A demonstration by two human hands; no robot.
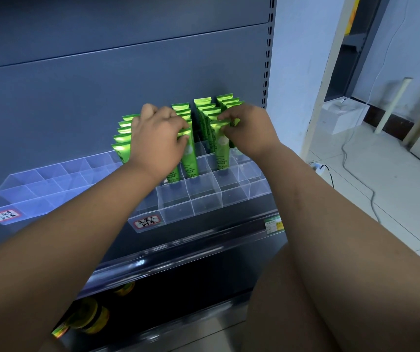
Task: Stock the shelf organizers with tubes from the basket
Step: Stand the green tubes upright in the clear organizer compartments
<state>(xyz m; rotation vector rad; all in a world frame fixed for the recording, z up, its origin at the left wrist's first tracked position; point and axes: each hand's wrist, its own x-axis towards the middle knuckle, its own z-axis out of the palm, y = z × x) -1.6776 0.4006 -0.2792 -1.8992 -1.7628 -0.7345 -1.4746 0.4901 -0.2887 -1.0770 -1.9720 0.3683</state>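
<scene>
Upright rows of green tubes (205,111) fill the clear organizer (205,199) under the right hand (247,128); second organizer (26,189) sits left of the left hand (158,138).

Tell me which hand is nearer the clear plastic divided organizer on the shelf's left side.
Left. The left hand holds a green plastic tube just right of that clear organizer; the right hand pinches another green tube farther right, over the second organizer.

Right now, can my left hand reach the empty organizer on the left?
Probably yes: the left hand holds a green tube just beside the left organizer, whose open-top compartments have nothing over them or in the way.
</scene>
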